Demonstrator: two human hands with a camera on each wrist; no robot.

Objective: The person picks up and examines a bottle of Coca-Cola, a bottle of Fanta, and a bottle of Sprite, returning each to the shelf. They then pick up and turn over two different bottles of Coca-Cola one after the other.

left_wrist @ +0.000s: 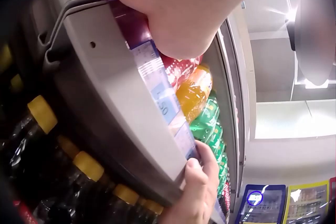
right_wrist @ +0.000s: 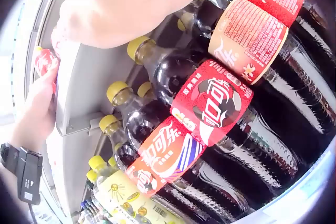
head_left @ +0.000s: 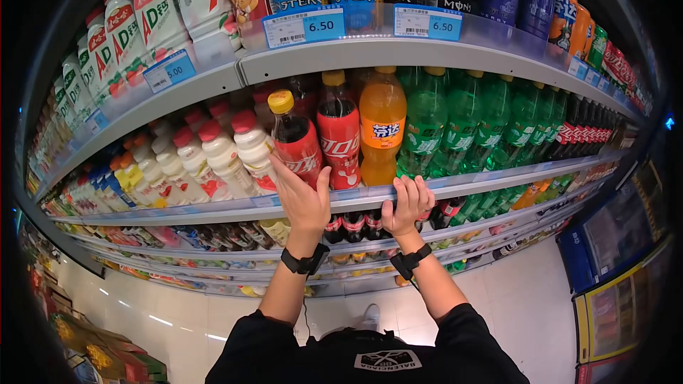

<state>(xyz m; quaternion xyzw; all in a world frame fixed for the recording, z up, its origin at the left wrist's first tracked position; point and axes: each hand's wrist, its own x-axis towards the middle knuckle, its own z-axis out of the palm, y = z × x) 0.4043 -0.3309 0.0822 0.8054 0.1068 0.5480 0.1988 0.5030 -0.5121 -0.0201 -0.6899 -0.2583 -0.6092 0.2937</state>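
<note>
A cola bottle with a yellow cap and red label stands at the shelf front. My left hand presses its lower part, palm toward it, fingers extended along its left side and thumb at its right. In the right wrist view the left hand is at the red-labelled bottle. My right hand grips the shelf edge below the orange soda bottle. In the left wrist view, the right hand has its fingers over that edge and its thumb against the front.
Another cola bottle stands beside the first. White drink bottles line the left, green soda bottles the right. An upper shelf with cans and price tags overhangs them. Large cola bottles fill the shelf below.
</note>
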